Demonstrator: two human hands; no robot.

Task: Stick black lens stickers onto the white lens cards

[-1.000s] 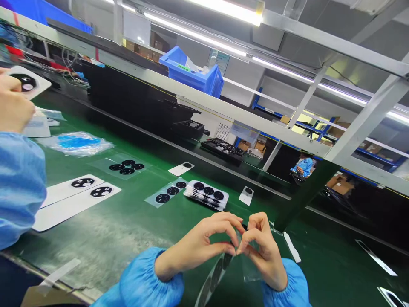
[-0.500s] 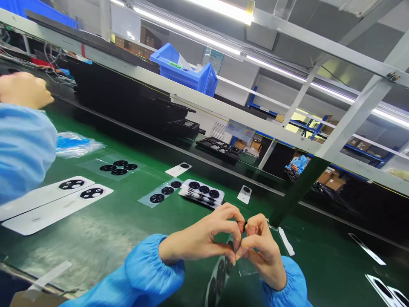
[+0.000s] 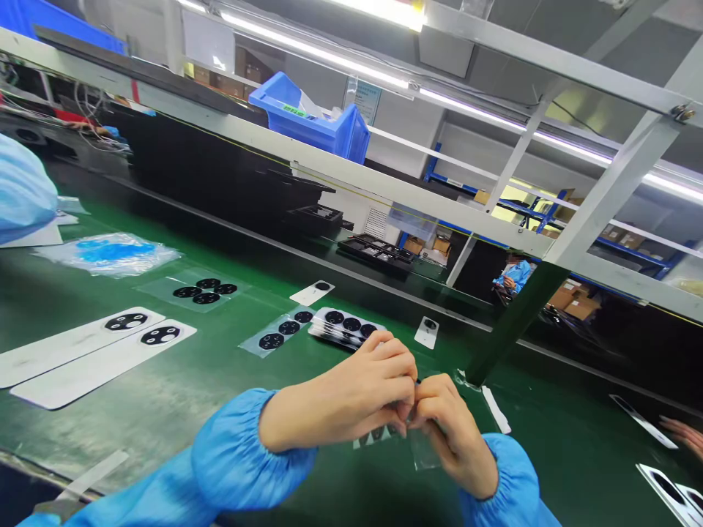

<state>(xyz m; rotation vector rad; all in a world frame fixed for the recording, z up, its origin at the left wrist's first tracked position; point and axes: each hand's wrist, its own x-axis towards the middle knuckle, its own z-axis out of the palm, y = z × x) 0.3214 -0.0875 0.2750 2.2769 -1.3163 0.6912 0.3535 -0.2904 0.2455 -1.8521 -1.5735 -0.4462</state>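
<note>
Evidently the left hand [image 3: 351,388] pinches the strip of black discs [image 3: 378,435], which shows below its fingers, over the desk [image 3: 217,369]; the right hand [image 3: 450,432] curls against it, its grip too hidden to tell; an uneven tug could crease the strip

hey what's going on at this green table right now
A person's left hand holds a strip of black discs, mostly hidden. The right hand meets it, its own grip hidden from view. Beyond sits a stack of disc sheets, with two long white cards to the left. Another person's hand shows at the right edge.
</note>
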